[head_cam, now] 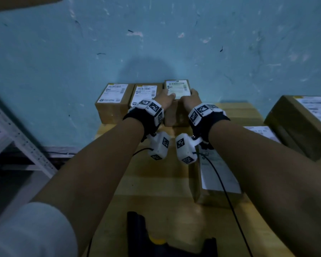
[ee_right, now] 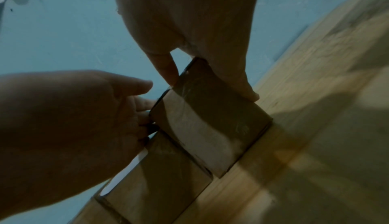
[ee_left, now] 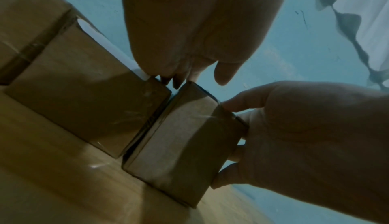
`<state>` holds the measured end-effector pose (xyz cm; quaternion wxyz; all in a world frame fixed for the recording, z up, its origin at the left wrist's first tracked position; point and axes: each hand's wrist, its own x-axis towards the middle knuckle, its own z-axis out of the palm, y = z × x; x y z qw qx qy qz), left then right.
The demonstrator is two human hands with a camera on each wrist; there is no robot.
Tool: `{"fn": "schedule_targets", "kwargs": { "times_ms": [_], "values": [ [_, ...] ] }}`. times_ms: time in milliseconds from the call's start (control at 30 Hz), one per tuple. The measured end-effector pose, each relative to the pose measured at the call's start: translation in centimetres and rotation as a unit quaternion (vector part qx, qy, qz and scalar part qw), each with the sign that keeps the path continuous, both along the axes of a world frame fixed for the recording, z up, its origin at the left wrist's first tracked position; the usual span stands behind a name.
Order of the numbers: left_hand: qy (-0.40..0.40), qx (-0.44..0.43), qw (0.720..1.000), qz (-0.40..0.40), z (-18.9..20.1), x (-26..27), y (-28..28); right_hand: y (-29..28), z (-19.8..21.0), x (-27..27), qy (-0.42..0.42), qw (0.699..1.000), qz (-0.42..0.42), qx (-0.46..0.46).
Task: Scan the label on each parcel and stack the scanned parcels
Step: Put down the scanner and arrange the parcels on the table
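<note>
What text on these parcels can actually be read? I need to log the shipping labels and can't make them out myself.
None is legible.
Held parcel, gripped by the left hand and right hand: label too blurred.
Middle parcel: label blurred.
Left parcel: label blurred.
Near parcel: print smeared.
Large right parcel: label blurred.
Wrist bands: square coded markers, no words.

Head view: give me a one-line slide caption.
Both hands, left and right, grip the third parcel in a row by the wall; scanner lies near.
</note>
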<state>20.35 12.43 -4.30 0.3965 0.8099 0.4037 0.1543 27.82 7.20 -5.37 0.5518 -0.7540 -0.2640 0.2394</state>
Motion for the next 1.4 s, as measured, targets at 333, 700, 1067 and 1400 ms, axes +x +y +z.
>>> {"fn": "schedule_targets", "kwargs": {
  "times_ms": [333,700,1067,1400],
  "values": [
    [-0.052,-0.007,0.999,-0.005,1.3,-1.0,-1.4,-2.1,2.5,-0.6,-0.062,0.993,0.006,-0.099],
    [-0.074,-0.024,0.993,-0.094,8.9,-1.1,-16.1,-19.9,16.0,-0.1,-0.245,0.961,-0.006,-0.127],
    [-0.093,-0.111,0.976,-0.161,8.9,2.5,-29.0,-34.6,12.8,4.2,-0.174,0.960,-0.079,-0.204],
    [-0.104,-0.191,0.975,-0.047,6.5,5.6,-30.2,-36.2,6.7,6.4,0.042,0.987,-0.123,-0.098]
  ]
}}
